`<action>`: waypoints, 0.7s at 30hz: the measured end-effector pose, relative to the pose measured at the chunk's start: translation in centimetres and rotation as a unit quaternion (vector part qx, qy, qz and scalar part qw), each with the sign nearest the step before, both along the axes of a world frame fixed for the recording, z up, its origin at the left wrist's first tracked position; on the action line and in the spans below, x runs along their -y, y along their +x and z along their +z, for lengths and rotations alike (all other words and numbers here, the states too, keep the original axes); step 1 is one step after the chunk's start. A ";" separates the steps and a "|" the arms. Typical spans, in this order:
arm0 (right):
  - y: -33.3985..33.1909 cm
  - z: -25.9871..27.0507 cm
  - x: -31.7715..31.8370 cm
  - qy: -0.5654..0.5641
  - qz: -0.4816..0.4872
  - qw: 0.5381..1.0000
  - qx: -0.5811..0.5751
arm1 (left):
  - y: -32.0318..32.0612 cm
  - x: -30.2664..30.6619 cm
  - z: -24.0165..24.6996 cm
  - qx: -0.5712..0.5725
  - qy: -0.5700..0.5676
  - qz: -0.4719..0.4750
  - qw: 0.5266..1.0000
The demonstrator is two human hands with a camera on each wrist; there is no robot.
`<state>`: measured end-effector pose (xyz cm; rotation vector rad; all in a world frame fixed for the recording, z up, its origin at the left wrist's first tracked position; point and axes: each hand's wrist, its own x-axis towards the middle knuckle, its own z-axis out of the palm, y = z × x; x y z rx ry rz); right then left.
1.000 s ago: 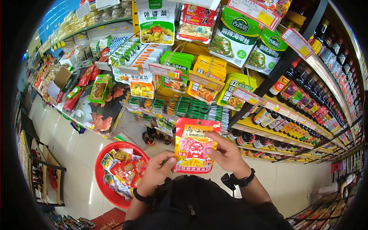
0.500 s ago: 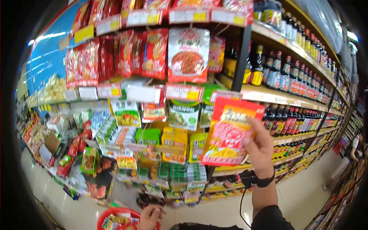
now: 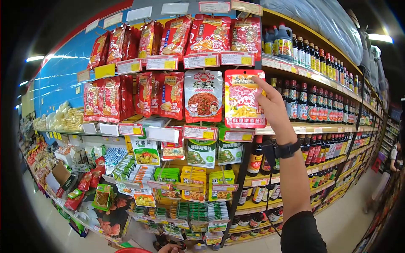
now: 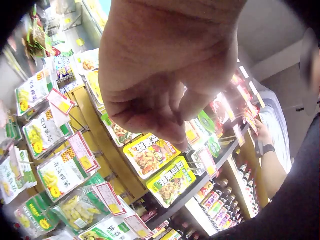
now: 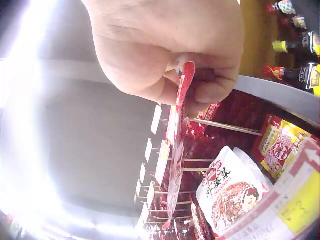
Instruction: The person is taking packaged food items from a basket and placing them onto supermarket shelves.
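Observation:
My right hand (image 3: 275, 107) is raised to the hanging display and pinches a red and yellow food packet (image 3: 244, 101) by its right edge, printed front toward me. From the right wrist view the packet is edge-on between thumb and fingers, near the metal hooks (image 5: 230, 127). Left of it in the head view hangs a silver and red packet (image 3: 203, 99). Low at the bottom edge, only part of my left hand (image 3: 169, 248) shows. In the left wrist view its fingers (image 4: 150, 125) hang loosely curled with nothing in them, in front of yellow packets (image 4: 150, 155).
Red packets (image 3: 171, 95) hang in rows to the left, above price tags (image 3: 201, 133). Shelves of sauce bottles (image 3: 312, 101) run along the right. A red basket's rim (image 3: 133, 250) shows at the bottom. Green and yellow packets (image 3: 194, 183) hang lower down.
My right hand has lifted the packet from waist height up to the hooks beside the silver packet. My left hand has left the packet and dropped low. The view has tilted up.

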<state>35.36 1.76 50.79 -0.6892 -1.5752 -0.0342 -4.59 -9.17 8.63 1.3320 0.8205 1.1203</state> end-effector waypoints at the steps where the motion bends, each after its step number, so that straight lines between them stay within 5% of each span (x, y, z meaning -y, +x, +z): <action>1: -0.2 0.4 0.0 -0.036 -0.008 0.999 -0.001 | -0.1 0.1 -0.2 -0.001 0.003 0.002 1.000; 21: -0.7 2.8 -3.0 -0.068 0.011 0.994 -0.083 | -1.7 1.4 -4.1 -0.015 -0.012 -0.011 1.000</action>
